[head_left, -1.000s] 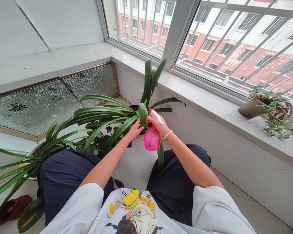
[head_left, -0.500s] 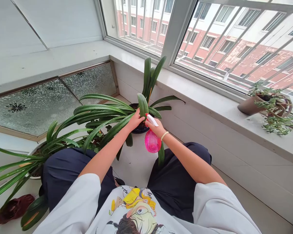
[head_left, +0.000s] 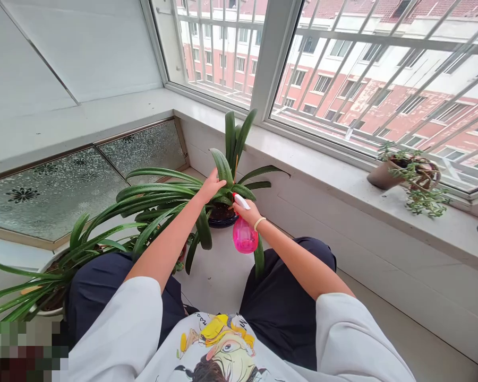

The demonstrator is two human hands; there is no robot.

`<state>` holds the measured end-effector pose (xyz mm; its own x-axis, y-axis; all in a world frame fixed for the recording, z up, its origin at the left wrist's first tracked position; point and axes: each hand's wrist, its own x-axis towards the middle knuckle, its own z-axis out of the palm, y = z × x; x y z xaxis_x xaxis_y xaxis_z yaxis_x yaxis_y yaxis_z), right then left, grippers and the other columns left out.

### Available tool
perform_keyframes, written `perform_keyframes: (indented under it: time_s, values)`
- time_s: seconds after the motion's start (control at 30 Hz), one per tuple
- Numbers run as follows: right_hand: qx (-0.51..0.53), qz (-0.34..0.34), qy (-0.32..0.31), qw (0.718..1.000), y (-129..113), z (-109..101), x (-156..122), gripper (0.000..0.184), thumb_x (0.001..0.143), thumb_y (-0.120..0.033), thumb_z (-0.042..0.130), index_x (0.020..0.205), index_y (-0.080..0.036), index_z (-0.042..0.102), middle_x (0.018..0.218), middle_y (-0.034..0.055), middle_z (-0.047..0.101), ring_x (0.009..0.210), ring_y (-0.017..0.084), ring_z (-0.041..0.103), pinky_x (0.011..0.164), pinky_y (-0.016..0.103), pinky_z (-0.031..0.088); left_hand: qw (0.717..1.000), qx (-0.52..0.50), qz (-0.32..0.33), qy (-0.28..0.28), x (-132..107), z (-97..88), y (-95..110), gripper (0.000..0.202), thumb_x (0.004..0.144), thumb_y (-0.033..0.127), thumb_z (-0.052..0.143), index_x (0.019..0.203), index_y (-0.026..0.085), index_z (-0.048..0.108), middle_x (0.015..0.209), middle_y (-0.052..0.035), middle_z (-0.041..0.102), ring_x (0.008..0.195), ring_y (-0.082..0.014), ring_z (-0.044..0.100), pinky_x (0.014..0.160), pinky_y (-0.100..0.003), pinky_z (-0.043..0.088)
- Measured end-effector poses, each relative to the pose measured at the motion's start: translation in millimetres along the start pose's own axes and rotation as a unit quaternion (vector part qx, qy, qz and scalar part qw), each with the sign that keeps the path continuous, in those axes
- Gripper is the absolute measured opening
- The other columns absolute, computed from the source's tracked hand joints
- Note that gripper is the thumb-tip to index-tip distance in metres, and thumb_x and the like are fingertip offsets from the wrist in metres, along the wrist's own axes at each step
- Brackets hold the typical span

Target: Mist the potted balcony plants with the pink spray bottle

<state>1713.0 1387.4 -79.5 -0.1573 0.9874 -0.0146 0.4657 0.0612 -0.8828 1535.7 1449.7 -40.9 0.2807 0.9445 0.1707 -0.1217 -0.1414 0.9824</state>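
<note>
My right hand [head_left: 245, 210] is closed round the white trigger head of a pink spray bottle [head_left: 244, 235], which hangs below it. The bottle sits right beside a dark pot [head_left: 220, 217] holding a plant with long green strap leaves [head_left: 159, 192]. My left hand [head_left: 211, 184] reaches over those leaves and grips one broad leaf [head_left: 222, 166], lifting it up near the plant's centre. Both hands are close together, just in front of the pot.
A second long-leaved plant in a white pot [head_left: 43, 312] stands at the lower left. On the windowsill [head_left: 334, 175] to the right rests a terracotta pot with a trailing succulent [head_left: 406, 175]. Frosted glass panels [head_left: 63, 180] line the left wall. My dark-trousered knees frame the floor.
My left hand has raised the leaf higher and further from me. The spray bottle moved slightly towards the pot. The view has shifted, so the plants appear lower and nearer.
</note>
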Motion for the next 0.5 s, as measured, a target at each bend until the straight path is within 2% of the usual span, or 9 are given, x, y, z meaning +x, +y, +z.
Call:
perform_keyframes:
  time_s: [0.17, 0.37, 0.43, 0.5]
  values:
    - [0.020, 0.005, -0.017, 1.000, 3, 1, 11, 0.023, 0.079, -0.040, 0.056, 0.068, -0.020, 0.055, 0.062, -0.0026, 0.060, 0.061, 0.013, 0.053, 0.064, 0.026, 0.042, 0.999, 0.037, -0.001, -0.002, 14, -5.0, 14, 0.075, 0.078, 0.027, 0.067, 0.146, 0.015, 0.038, 0.101, -0.0113, 0.075, 0.093, -0.0261, 0.073, 0.093, -0.048, 0.055]
    - [0.063, 0.035, -0.004, 0.997, 4, 9, 21, 0.015, 0.076, -0.028, 0.053, 0.064, -0.019, 0.056, 0.060, 0.0001, 0.061, 0.060, 0.014, 0.057, 0.064, 0.026, 0.044, 0.997, 0.074, -0.011, -0.014, 25, -4.7, 27, 0.077, 0.080, 0.024, 0.066, 0.150, 0.018, 0.037, 0.110, -0.0109, 0.073, 0.103, -0.0264, 0.069, 0.102, -0.049, 0.050]
    - [0.069, 0.039, -0.015, 0.997, 1, 10, 18, 0.014, 0.076, -0.028, 0.054, 0.065, -0.018, 0.058, 0.061, 0.0010, 0.062, 0.060, 0.015, 0.058, 0.063, 0.027, 0.045, 0.995, 0.096, 0.001, 0.030, 27, -5.5, 30, 0.076, 0.081, 0.021, 0.064, 0.152, 0.019, 0.036, 0.123, -0.0125, 0.068, 0.117, -0.0271, 0.064, 0.108, -0.049, 0.044]
    - [0.073, 0.021, -0.031, 0.997, -3, 9, 13, 0.015, 0.076, -0.030, 0.056, 0.067, -0.018, 0.059, 0.063, 0.0004, 0.063, 0.062, 0.015, 0.058, 0.064, 0.026, 0.045, 0.987, 0.123, 0.024, 0.105, 28, -7.5, 31, 0.074, 0.082, 0.019, 0.062, 0.151, 0.020, 0.037, 0.137, -0.0141, 0.059, 0.130, -0.0278, 0.054, 0.113, -0.047, 0.038]
